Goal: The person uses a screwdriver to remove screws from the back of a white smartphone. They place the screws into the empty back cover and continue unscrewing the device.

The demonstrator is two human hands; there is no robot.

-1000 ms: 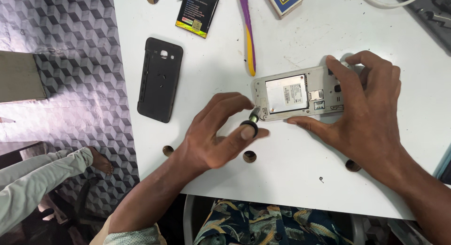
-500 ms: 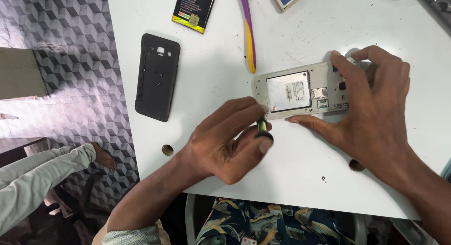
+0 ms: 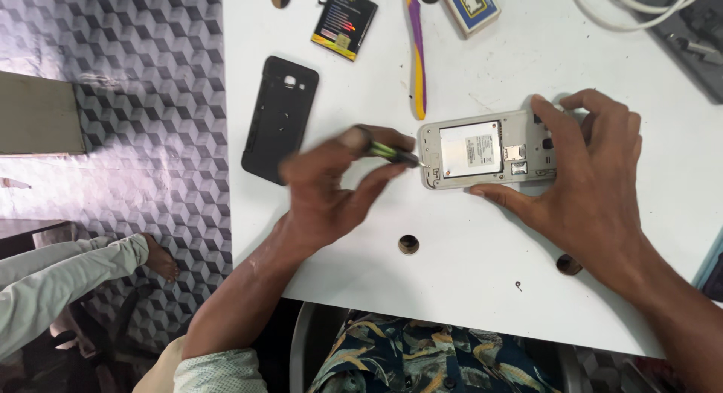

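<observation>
Since 0.5 s ago the left hand [image 3: 331, 190] has lifted off the tabletop [image 3: 482, 287] and swung leftward and up; the screwdriver [image 3: 388, 150] now lies near level instead of standing upright, its tip at the lower left corner of the phone [image 3: 482, 148]. The phone itself sits where it did.

Left hand: fingers curled closed around the screwdriver, a slim tool with green and black bands, thumb along its underside. Motion blur over the knuckles.

Right hand [image 3: 595, 190]: spread partly open, pressing on the right end of the phone; thumb against the lower edge, fingertips over the top edge. It grips nothing else.

Phone: back removed, face down, silver frame, battery bay bare, card slots showing just left of the right hand's fingers.

Around: black back cover [image 3: 280, 118] lying well left of the phone, partly behind the left hand. Battery [image 3: 345, 22] near the far edge. Yellow and purple pry tool [image 3: 416, 54] just above the phone. White cable [image 3: 640, 9] at far right. A second person's sleeve [image 3: 60, 276] low left, off the tabletop.
</observation>
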